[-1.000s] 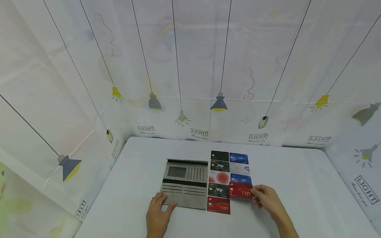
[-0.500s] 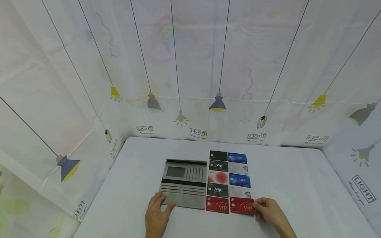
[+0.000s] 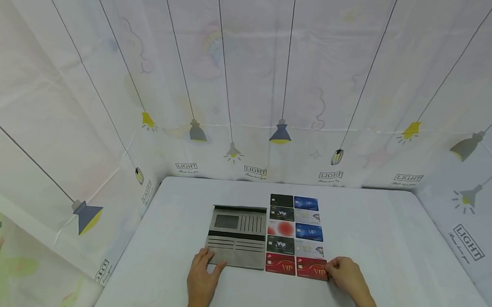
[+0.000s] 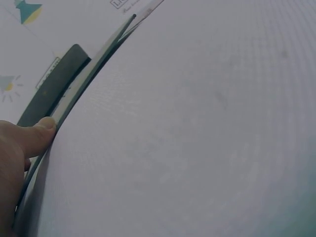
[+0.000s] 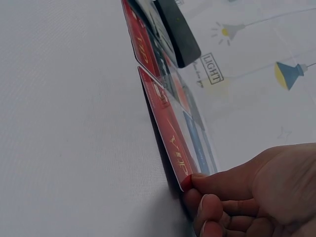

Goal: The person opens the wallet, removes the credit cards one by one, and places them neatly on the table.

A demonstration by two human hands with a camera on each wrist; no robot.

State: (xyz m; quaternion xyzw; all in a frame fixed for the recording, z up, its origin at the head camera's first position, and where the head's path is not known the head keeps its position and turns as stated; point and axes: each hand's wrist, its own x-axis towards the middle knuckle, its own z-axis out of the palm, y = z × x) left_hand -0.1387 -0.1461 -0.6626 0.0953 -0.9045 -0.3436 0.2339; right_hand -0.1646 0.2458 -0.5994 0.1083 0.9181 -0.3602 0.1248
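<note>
My right hand (image 3: 346,275) pinches the right end of a red VIP card (image 3: 312,268) between thumb and fingers. In the right wrist view, that red card (image 5: 169,133) tilts slightly, a dark shadow along its near edge. Another red VIP card (image 3: 280,263) lies to its left, at the bottom of two columns of cards. My left hand (image 3: 202,278) rests at the lower left corner of a grey card wallet (image 3: 246,258), which lies unfolded with a clear window and several slots. Its thumb (image 4: 39,138) touches the wallet's near edge in the left wrist view.
Above the red cards lie dark Vip cards (image 3: 280,245), blue VIP cards (image 3: 309,232), pale cards (image 3: 309,248) and a card with a red circle (image 3: 285,228). The white table (image 3: 393,240) ends at a back wall cloth (image 3: 248,95) printed with lamps.
My right hand has brought the red card toward me, from over the pale card in the right column to below it. My left hand stays at the wallet's corner.
</note>
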